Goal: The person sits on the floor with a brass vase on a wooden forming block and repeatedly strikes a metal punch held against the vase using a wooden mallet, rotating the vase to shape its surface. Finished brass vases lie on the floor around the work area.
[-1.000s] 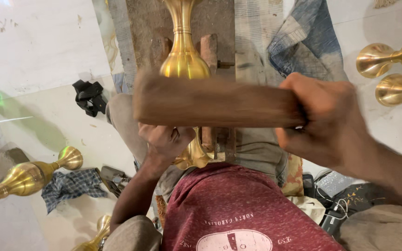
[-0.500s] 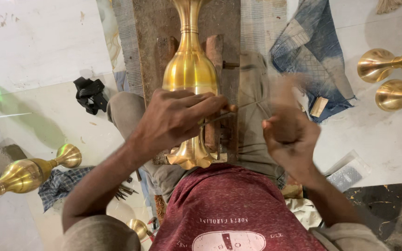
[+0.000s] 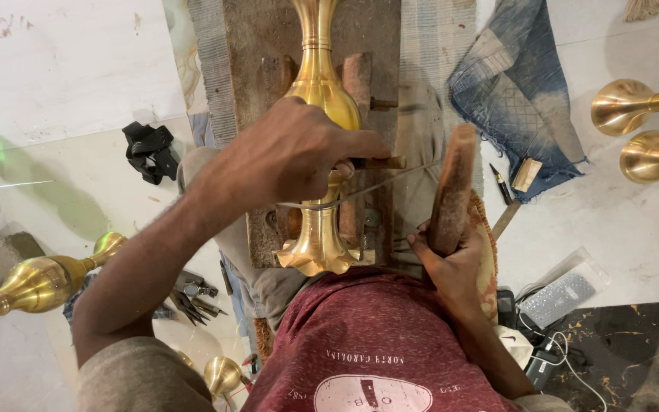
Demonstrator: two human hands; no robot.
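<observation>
**Wooden block lowered, left hand settled on the brass piece**

Head view: since a second ago the wooden block point(image 3: 451, 191) has come down from across the middle of the frame to stand upright at the right, and the left hand point(image 3: 299, 156) has moved up onto the brass piece.

Around the work lie a blue cloth point(image 3: 512, 99) at upper right, two brass bell-shaped pieces point(image 3: 642, 126) at the far right edge, a black rag point(image 3: 149, 150) on the white floor, and another brass spindle point(image 3: 36, 282) at lower left beside a cluster of pliers point(image 3: 192, 297).

The brass piece point(image 3: 320, 84) is polished gold — slim neck, bulging body, flared foot — lying lengthwise on a worn wooden board point(image 3: 257, 53).

The left hand curls over its middle, fingers closed on a thin metal rod point(image 3: 390, 183) that crosses the waist. The right hand point(image 3: 451, 263) grips the block's lower end, just right of the flared foot.
</observation>
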